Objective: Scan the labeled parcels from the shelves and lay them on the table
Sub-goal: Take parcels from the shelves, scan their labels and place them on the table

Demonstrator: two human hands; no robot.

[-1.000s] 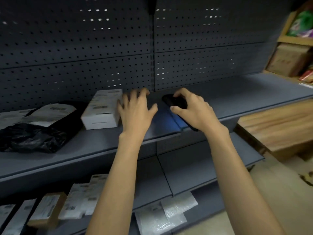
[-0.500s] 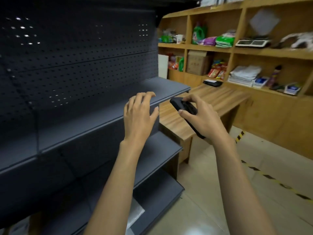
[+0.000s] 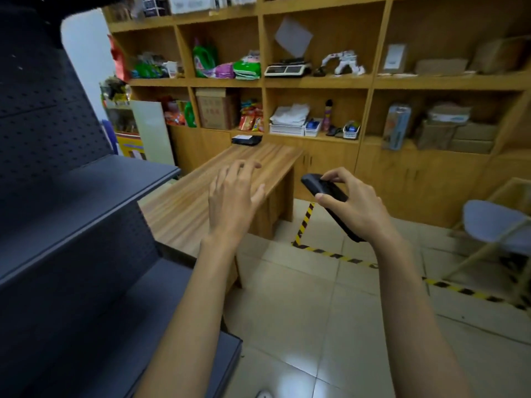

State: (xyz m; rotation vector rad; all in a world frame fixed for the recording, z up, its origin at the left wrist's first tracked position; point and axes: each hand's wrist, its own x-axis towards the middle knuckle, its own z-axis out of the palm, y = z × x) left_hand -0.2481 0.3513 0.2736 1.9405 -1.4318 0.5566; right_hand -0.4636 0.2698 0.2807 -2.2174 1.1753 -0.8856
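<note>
My right hand (image 3: 355,206) grips a black handheld scanner (image 3: 321,188), its head pointing up and to the left, out over the floor. My left hand (image 3: 231,201) hovers with its fingers spread and holds nothing, above the near edge of the wooden table (image 3: 184,208). The dark grey metal shelves (image 3: 71,196) fill the left side, and no parcel shows on the parts in view.
A black device (image 3: 246,139) lies at the table's far end. Behind the table a wooden wall unit (image 3: 316,81) holds boxes, bags and baskets. Yellow-black tape (image 3: 304,225) marks the tiled floor. A folding chair (image 3: 494,225) stands at the right.
The view has swung right, away from the grey shelves with the parcels, toward the wooden table. Both hands stay raised, the scanner still in my right hand.
</note>
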